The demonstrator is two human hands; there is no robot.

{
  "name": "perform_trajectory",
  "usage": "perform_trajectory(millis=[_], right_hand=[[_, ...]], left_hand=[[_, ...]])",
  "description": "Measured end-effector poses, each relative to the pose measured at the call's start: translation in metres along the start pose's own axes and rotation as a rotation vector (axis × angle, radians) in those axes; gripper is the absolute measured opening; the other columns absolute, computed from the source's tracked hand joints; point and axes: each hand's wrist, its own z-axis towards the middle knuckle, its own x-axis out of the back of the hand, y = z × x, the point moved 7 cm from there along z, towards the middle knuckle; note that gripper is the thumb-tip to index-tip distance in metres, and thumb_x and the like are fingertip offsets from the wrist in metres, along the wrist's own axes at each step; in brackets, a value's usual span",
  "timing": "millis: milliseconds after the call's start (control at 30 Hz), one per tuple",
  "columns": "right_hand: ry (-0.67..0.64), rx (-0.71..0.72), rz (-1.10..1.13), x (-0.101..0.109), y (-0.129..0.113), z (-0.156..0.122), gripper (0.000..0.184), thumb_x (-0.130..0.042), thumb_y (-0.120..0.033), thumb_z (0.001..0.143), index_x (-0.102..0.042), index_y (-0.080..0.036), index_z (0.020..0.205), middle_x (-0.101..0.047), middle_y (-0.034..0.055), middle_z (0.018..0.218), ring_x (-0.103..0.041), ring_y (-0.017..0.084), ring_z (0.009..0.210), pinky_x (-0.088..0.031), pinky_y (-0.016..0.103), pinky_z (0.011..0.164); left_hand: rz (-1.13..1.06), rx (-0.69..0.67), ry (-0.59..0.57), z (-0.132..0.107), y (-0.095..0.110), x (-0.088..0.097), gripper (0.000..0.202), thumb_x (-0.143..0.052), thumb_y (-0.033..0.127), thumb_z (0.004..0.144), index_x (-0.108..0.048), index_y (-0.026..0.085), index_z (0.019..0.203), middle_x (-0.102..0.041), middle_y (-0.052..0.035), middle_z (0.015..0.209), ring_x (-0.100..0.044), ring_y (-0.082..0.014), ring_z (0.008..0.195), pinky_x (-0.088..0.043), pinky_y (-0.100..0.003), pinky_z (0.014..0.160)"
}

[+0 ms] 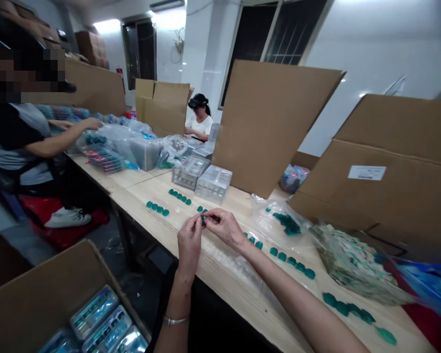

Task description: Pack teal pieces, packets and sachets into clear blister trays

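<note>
My left hand (189,241) and my right hand (225,226) meet over the table's near edge, fingertips pinched together on a small dark green piece (203,220). Fingers hide most of that piece, so its exact kind cannot be made out. Just beyond my fingertips lie a few more green pieces (200,209) on the wood. Short rows of similar green pieces (158,208) run along the table to the left, and another row (292,261) lies to the right, beside my right forearm. A clear plastic bag (259,215) with loose green pieces (287,223) sits beyond my right hand.
Clear plastic boxes (213,184) stand stacked ahead. Tall cardboard (272,122) and an open carton (400,181) border the far side. A bag of small pale packets (356,264) lies right. At lower left, a carton (99,264) holds packaged sets (95,311). Two people sit farther along.
</note>
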Motion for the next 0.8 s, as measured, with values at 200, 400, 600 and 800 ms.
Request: perform_trajectory(millis=[200, 400, 600, 800], right_hand=[[0.032, 0.065, -0.089, 0.001, -0.002, 0.001, 0.017, -0.053, -0.013, 0.072, -0.069, -0.016, 0.079, -0.067, 0.0047, 0.075, -0.061, 0.015, 0.067, -0.049, 0.026, 0.064], [-0.002, 0.167, -0.137, -0.005, -0.013, -0.004, 0.018, -0.051, -0.01, 0.075, -0.066, -0.017, 0.081, -0.064, 0.0041, 0.076, -0.059, 0.014, 0.068, -0.047, 0.025, 0.065], [-0.045, 0.289, -0.359, -0.01, -0.023, -0.013, 0.015, -0.052, -0.015, 0.08, -0.06, -0.016, 0.093, -0.059, 0.0048, 0.081, -0.055, 0.016, 0.076, -0.045, 0.027, 0.071], [-0.049, 0.359, -0.498, -0.017, -0.023, -0.021, 0.015, -0.044, -0.013, 0.084, -0.058, -0.016, 0.089, -0.057, 0.007, 0.082, -0.053, 0.019, 0.08, -0.044, 0.031, 0.076]], left_hand=[[-0.225, 0.161, -0.034, 0.004, -0.016, -0.001, 0.034, -0.056, 0.035, 0.079, -0.06, 0.014, 0.105, -0.068, -0.0099, 0.097, -0.066, -0.0187, 0.082, -0.052, -0.031, 0.077], [-0.363, 0.201, -0.046, 0.006, -0.021, 0.001, 0.032, -0.063, 0.026, 0.072, -0.063, 0.011, 0.1, -0.069, -0.0103, 0.098, -0.065, -0.0197, 0.088, -0.051, -0.034, 0.084], [-0.045, 0.083, 0.025, 0.005, -0.009, 0.008, 0.024, -0.061, 0.021, 0.07, -0.069, 0.014, 0.091, -0.071, -0.0062, 0.09, -0.066, -0.0181, 0.082, -0.052, -0.03, 0.081], [0.099, -0.072, 0.085, 0.001, 0.0, 0.005, 0.021, -0.054, 0.017, 0.073, -0.068, 0.017, 0.088, -0.07, -0.0065, 0.09, -0.065, -0.018, 0.081, -0.051, -0.03, 0.078]])
